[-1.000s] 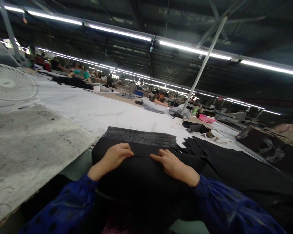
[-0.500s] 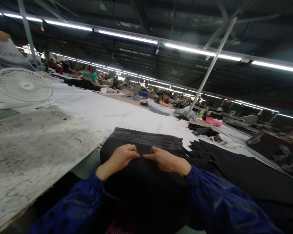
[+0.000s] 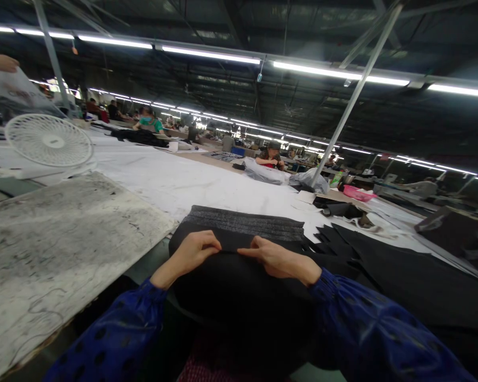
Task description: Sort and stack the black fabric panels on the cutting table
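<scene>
A black fabric piece [image 3: 239, 286] hangs over the near table edge in front of me. My left hand [image 3: 194, 254] pinches a fold of it between thumb and fingers. A short way to the right, my right hand [image 3: 276, 257] pinches the same fold, its fingertips pointing at the left hand. Behind the fold lies a stack of dark grey speckled strips [image 3: 247, 222], partly covered by the black cloth. Both my forearms wear blue dotted sleeves. The lower part of the cloth is too dark to make out.
A stained pale board [image 3: 71, 228] lies at left, with a white fan [image 3: 50, 140] behind it. Black cut pieces [image 3: 414, 276] spread over the right side. White sheeting [image 3: 207, 175] covers the table; a metal pole [image 3: 354, 101] rises beyond. Several people work farther back.
My hands have moved slightly apart along the fold, which now shows as a clearer crease between them. The view has shifted a little, so the surroundings sit farther right.
</scene>
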`<state>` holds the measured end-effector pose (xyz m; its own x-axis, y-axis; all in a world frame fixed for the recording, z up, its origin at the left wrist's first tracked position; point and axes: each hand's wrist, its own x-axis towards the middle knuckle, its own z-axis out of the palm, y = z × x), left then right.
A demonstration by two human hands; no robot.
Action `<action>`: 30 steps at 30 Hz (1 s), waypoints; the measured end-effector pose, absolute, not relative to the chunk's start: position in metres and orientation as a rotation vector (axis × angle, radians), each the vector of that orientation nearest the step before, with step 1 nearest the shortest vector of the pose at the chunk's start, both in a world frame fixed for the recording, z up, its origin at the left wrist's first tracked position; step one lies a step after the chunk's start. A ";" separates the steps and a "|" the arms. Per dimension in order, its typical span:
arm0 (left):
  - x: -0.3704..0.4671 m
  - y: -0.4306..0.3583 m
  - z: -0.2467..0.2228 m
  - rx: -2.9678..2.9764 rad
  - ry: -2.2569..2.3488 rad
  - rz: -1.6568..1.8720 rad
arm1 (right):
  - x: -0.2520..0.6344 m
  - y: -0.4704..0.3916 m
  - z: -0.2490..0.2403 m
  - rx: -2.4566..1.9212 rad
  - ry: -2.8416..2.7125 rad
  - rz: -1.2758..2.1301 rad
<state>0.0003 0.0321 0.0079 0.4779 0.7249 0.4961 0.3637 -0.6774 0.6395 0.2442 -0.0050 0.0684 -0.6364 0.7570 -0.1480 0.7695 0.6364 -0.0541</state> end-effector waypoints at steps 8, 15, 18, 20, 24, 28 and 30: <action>-0.004 0.034 0.001 2.441 0.856 1.105 | 0.219 -0.006 0.084 1.175 2.520 0.039; -0.006 0.035 0.001 2.448 0.838 1.089 | 0.193 -0.008 0.099 1.166 2.408 0.086; -0.007 0.036 0.000 2.453 0.851 1.080 | 0.195 -0.004 0.093 1.114 2.508 0.049; -0.007 0.036 0.001 2.432 0.860 1.065 | 0.197 -0.001 0.088 1.076 2.566 0.025; -0.011 0.037 0.004 2.282 0.882 1.017 | 0.201 0.002 0.084 1.073 2.593 -0.031; -0.017 0.041 0.005 2.116 0.949 1.000 | 0.200 0.003 0.083 1.076 2.607 -0.042; -0.020 0.044 0.005 2.111 0.889 0.990 | 0.199 0.003 0.084 1.083 2.603 -0.034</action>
